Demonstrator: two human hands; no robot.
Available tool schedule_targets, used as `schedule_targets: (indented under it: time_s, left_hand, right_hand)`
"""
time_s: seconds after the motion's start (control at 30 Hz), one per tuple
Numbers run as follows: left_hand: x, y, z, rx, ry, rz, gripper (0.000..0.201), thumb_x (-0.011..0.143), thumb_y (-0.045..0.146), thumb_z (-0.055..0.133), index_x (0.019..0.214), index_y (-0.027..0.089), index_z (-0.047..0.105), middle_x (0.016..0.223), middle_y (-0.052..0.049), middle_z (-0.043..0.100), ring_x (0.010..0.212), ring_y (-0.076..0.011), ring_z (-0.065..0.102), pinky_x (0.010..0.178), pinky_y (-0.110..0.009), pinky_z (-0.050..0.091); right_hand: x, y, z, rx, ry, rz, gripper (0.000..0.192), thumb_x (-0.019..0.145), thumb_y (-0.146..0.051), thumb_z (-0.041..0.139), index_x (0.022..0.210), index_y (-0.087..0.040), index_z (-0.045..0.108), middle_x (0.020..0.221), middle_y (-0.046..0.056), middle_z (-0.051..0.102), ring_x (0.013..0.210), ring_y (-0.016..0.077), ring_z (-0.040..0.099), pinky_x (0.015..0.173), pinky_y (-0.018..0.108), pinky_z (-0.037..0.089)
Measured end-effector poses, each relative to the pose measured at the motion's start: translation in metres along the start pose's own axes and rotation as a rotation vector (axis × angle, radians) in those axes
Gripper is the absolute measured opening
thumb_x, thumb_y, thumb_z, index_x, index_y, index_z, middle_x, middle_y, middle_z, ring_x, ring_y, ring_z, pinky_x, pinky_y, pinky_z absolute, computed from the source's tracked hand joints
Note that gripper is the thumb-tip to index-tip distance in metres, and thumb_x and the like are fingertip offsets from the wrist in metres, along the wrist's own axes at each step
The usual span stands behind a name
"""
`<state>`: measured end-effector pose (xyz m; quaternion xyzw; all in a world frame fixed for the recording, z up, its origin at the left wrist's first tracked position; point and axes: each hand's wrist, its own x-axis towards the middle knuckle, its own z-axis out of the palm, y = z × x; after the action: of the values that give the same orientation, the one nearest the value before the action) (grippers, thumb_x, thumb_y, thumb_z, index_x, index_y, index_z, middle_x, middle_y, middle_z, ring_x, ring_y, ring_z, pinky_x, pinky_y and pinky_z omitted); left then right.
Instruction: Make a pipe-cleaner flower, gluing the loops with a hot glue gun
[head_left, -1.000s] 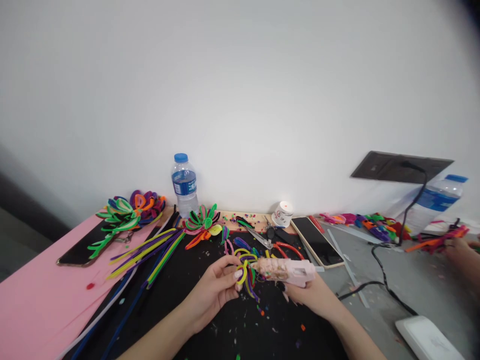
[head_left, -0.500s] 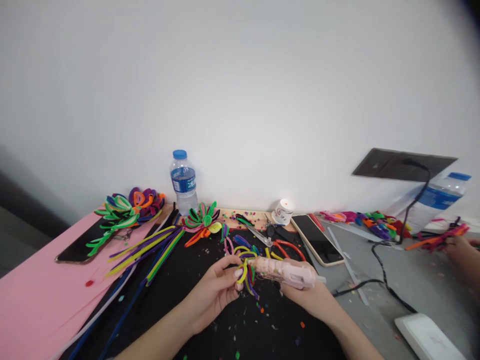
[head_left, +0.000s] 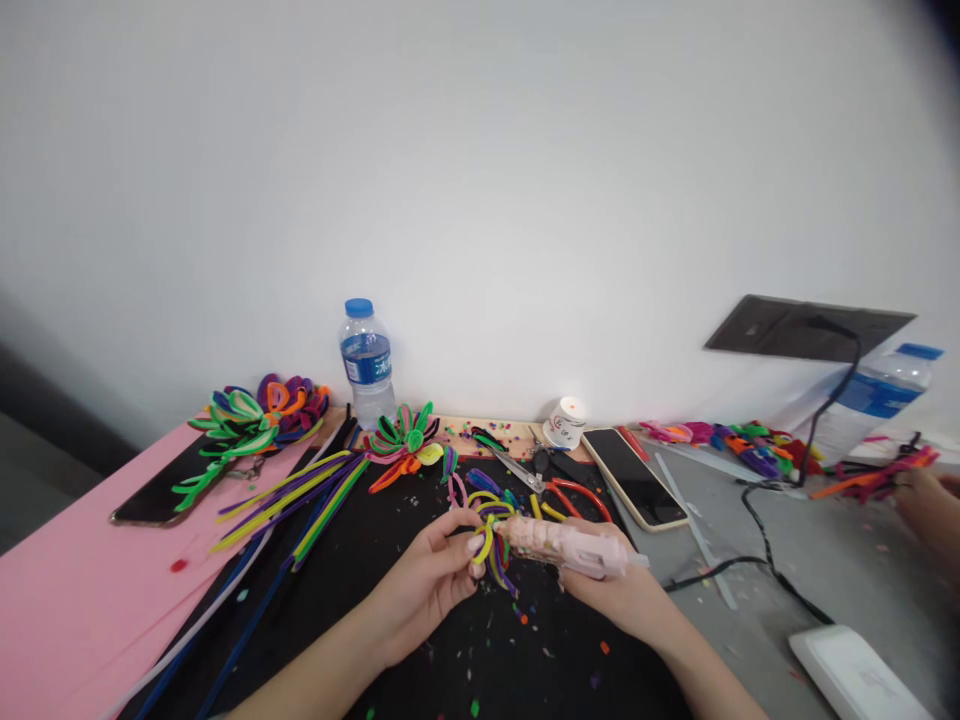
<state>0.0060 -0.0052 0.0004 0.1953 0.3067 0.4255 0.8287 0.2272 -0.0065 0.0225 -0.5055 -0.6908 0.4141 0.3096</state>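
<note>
Over the black mat (head_left: 360, 590), the left hand (head_left: 424, 590) pinches a looped pipe-cleaner flower (head_left: 491, 525) while the right hand (head_left: 626, 600) grips the glue gun (head_left: 570, 545), whose hot nozzle sits so close that glue could burn those fingertips (head_left: 476, 545).

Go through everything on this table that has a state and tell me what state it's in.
Left hand: pinching the looped pipe-cleaner bundle.
Right hand: gripping the pink glue gun, nozzle at the bundle.
Water bottle: upright, capped.
Phone: flat, screen dark.
Scissors: lying flat on the mat.
Black cable: plugged into the wall socket.
</note>
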Motion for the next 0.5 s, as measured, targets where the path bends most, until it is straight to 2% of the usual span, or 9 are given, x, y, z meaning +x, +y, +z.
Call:
schedule_targets:
  time_s: [0.37, 0.5]
  left_hand:
    - [0.0018, 0.0008, -0.0001, -0.004, 0.003, 0.001, 0.018, 0.071, 0.011, 0.069, 0.086, 0.015, 0.061, 0.070, 0.000, 0.055, 0.056, -0.0047, 0.053, 0.053, -0.013, 0.046]
    - [0.0013, 0.0001, -0.0004, -0.002, -0.003, -0.003, 0.018, 0.071, 0.011, 0.069, 0.087, 0.015, 0.061, 0.070, 0.000, 0.055, 0.055, -0.0044, 0.053, 0.053, -0.013, 0.046]
  right_hand:
    - [0.0009, -0.0006, -0.0005, -0.030, -0.017, -0.027, 0.008, 0.063, -0.009, 0.051, 0.063, -0.016, 0.051, 0.054, -0.007, 0.039, 0.048, 0.0075, 0.034, 0.045, 0.019, 0.030]
    - [0.0004, 0.0003, -0.0004, -0.032, 0.006, -0.016, 0.006, 0.064, -0.012, 0.054, 0.060, -0.017, 0.052, 0.052, -0.006, 0.044, 0.047, 0.0085, 0.039, 0.045, 0.019, 0.033]
